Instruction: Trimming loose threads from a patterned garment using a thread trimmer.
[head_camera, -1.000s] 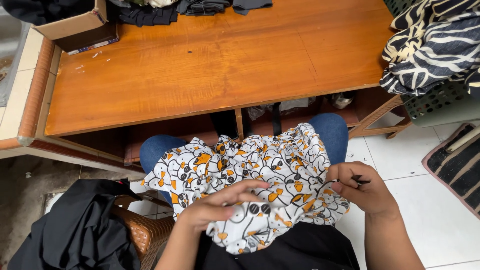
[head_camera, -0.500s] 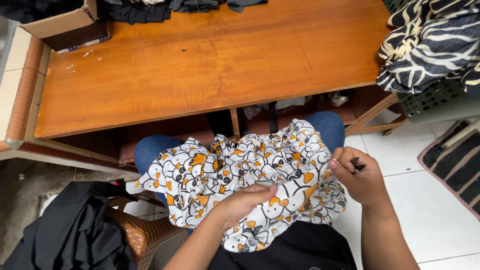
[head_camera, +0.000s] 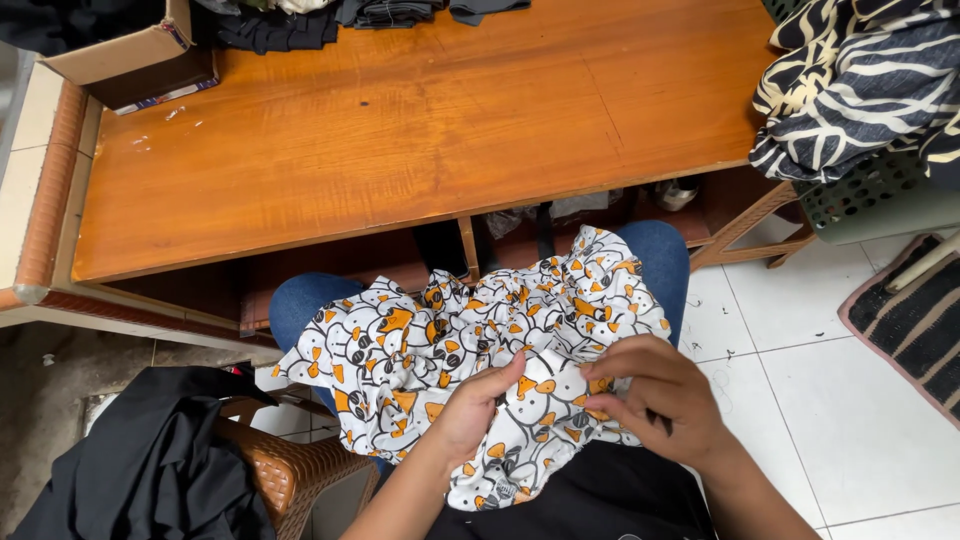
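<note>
A white cloth (head_camera: 450, 340) printed with black and orange cartoon faces lies bunched on my lap, over my blue jeans. My left hand (head_camera: 475, 410) pinches a fold of it near the middle, thumb up against the fabric. My right hand (head_camera: 660, 395) grips the cloth's right part, fingers curled over a fold close to the left hand. A small dark thing seen in the right hand earlier is hidden now.
A wooden table (head_camera: 400, 130) stands in front of my knees, with a cardboard box (head_camera: 130, 55) and dark clothes at its far edge. A striped cloth (head_camera: 860, 80) hangs over a green basket (head_camera: 880, 195) at right. Black fabric (head_camera: 150, 470) drapes a wicker chair (head_camera: 290, 470) at left.
My right hand has moved left from the cloth's right edge toward the middle. My left hand has shifted right to meet it, and the fabric is gathered between them.
</note>
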